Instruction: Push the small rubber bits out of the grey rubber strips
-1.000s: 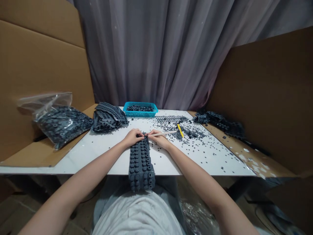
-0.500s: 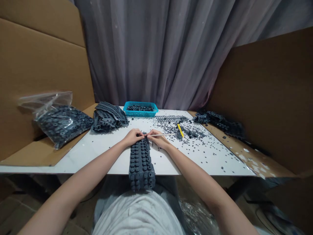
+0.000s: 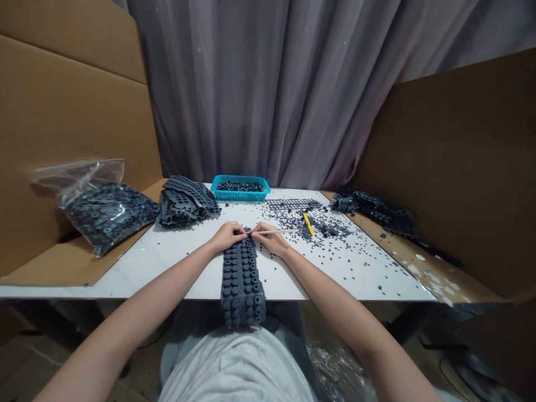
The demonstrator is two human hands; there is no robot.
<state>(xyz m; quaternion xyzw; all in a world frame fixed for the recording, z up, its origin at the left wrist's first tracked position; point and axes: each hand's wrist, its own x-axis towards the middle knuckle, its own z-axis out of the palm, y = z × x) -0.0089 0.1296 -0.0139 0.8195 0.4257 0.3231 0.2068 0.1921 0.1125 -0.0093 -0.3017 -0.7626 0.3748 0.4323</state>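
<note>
A dark grey rubber sheet (image 3: 240, 273) with rows of round studs runs along the white table and droops over its front edge towards my lap. At its far end my left hand (image 3: 227, 235) is closed, fingertips pinching the sheet's edge. My right hand (image 3: 270, 237) meets it there, closed round a thin pale stick (image 3: 285, 230) whose shaft points right. The stick's tip lies at the fingertips, on the sheet's end. Whatever small piece may sit between the fingertips is too small to make out.
A blue basket (image 3: 242, 195) of small dark parts stands at the back. Stacked grey sheets (image 3: 188, 201) and a clear bag (image 3: 109, 215) of parts lie left. Rightward are a yellow-handled tool (image 3: 309, 224), scattered dark bits (image 3: 330, 237), a perforated sheet (image 3: 293, 204) and dark strips (image 3: 377, 212). Cardboard walls flank the table.
Both hands and the studded sheet stay in nearly the same place. The view has shifted very slightly.
</note>
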